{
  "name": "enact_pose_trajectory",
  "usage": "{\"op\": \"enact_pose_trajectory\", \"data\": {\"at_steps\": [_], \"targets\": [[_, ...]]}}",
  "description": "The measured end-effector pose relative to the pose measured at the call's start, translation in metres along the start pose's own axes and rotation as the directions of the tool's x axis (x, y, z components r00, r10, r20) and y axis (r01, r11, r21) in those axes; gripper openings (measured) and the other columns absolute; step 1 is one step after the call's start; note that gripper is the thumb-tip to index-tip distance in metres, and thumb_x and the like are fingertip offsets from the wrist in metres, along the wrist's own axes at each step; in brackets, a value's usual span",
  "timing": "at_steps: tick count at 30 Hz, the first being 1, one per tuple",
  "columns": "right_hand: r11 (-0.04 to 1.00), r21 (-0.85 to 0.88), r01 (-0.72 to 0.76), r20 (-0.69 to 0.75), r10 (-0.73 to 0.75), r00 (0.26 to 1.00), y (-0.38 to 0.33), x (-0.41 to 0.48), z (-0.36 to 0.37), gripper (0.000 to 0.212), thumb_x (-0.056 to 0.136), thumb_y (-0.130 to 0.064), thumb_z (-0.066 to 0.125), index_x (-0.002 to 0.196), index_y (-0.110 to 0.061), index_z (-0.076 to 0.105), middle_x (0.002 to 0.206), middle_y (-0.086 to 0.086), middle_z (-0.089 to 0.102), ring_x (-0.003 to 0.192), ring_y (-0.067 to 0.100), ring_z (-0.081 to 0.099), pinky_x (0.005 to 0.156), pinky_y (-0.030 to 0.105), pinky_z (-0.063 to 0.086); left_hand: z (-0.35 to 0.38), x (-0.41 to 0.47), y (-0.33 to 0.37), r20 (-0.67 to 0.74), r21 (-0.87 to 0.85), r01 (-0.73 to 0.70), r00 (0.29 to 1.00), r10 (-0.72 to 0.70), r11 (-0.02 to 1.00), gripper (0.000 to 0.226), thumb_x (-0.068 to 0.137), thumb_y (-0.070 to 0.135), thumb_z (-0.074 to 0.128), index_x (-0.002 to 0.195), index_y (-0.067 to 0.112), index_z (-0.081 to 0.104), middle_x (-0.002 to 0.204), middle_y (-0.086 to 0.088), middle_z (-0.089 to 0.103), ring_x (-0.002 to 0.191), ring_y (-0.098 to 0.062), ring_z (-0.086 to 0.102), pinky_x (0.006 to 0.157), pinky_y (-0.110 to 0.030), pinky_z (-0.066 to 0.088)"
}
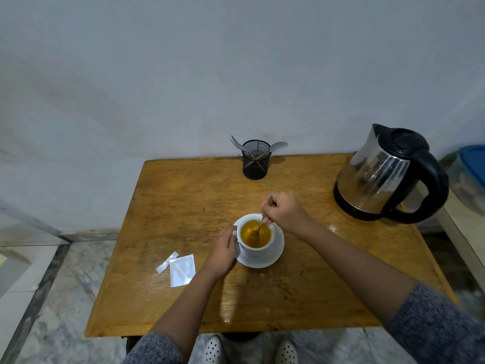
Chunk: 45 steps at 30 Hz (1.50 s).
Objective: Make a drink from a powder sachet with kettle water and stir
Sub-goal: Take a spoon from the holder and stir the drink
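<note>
A white cup point(258, 250) stands on a white saucer point(275, 254) in the middle of the wooden table point(183, 206). It holds an amber drink point(249, 233). My left hand point(223, 252) grips the cup's left side. My right hand point(284, 210) pinches a metal spoon point(262, 222) whose bowl is dipped in the drink. The opened white sachet point(182, 270) lies flat left of the cup, with its torn-off strip point(167, 262) beside it. A steel kettle point(380, 174) with a black handle sits at the table's right rear.
A black mesh holder point(256, 160) with a fork and a spoon stands at the table's back edge against the wall. A blue-lidded container point(472, 177) sits right of the kettle. Marble floor surrounds the table; my shoes show below its front edge.
</note>
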State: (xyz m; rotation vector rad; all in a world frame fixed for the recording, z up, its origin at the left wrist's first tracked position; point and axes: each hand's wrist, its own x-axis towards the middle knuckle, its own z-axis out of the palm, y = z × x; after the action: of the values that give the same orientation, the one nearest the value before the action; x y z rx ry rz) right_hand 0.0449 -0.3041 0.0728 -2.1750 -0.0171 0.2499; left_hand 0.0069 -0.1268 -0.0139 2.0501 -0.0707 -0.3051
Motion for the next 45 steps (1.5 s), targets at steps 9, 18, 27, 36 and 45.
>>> {"op": "enact_pose_trajectory", "data": {"at_steps": [9, 18, 27, 36, 45], "targets": [[0.917, -0.308, 0.255, -0.051, -0.284, 0.958, -0.002, -0.013, 0.013, 0.02, 0.089, -0.007, 0.048, 0.08, 0.003, 0.063, 0.072, 0.017, 0.063, 0.063, 0.022, 0.052, 0.054, 0.03, 0.039, -0.003, -0.001, 0.001, 0.024, -0.001, -0.026, 0.999, 0.026, 1.0, 0.03, 0.098, 0.021, 0.031, 0.117, 0.02, 0.054, 0.115, -0.005, 0.057, 0.105, -0.017, 0.052, 0.089, -0.027, 0.039], [0.804, -0.415, 0.426, 0.171, -0.391, 0.904, -0.01, -0.021, 0.007, 0.023, 0.092, -0.011, 0.047, 0.086, 0.002, 0.065, 0.08, 0.017, 0.066, 0.073, 0.026, 0.058, 0.063, 0.036, 0.047, -0.006, 0.001, -0.002, 0.053, -0.004, -0.038, 0.998, 0.038, 0.999, 0.03, 0.098, 0.023, 0.031, 0.117, 0.02, 0.055, 0.114, -0.005, 0.057, 0.105, -0.017, 0.052, 0.088, -0.028, 0.04], [0.779, -0.373, 0.505, 0.139, -0.491, 0.86, -0.009, -0.023, 0.018, 0.021, 0.088, -0.011, 0.051, 0.086, 0.001, 0.068, 0.08, 0.014, 0.071, 0.071, 0.024, 0.063, 0.064, 0.025, 0.044, -0.006, 0.003, -0.006, 0.063, 0.007, -0.056, 0.996, 0.056, 0.998, 0.03, 0.098, 0.023, 0.03, 0.111, 0.018, 0.057, 0.109, -0.007, 0.058, 0.099, -0.016, 0.052, 0.076, -0.016, 0.037], [0.75, -0.461, 0.474, 0.197, -0.435, 0.879, -0.009, -0.028, 0.006, 0.03, 0.091, -0.017, 0.044, 0.094, 0.001, 0.068, 0.089, 0.017, 0.07, 0.08, 0.029, 0.062, 0.068, 0.037, 0.049, -0.008, 0.002, -0.006, 0.085, 0.006, -0.045, 0.995, 0.044, 0.999, 0.03, 0.098, 0.024, 0.031, 0.117, 0.02, 0.054, 0.116, -0.007, 0.056, 0.107, -0.019, 0.051, 0.091, -0.03, 0.04], [0.76, -0.434, 0.483, 0.27, -0.402, 0.875, -0.021, -0.034, 0.015, 0.026, 0.091, -0.011, 0.047, 0.088, 0.003, 0.068, 0.08, 0.018, 0.07, 0.07, 0.028, 0.061, 0.064, 0.038, 0.048, -0.007, 0.005, -0.007, 0.087, 0.013, -0.061, 0.994, 0.06, 0.998, 0.028, 0.098, 0.019, 0.03, 0.106, 0.017, 0.057, 0.106, -0.009, 0.058, 0.098, -0.02, 0.052, 0.075, -0.026, 0.037]]}}
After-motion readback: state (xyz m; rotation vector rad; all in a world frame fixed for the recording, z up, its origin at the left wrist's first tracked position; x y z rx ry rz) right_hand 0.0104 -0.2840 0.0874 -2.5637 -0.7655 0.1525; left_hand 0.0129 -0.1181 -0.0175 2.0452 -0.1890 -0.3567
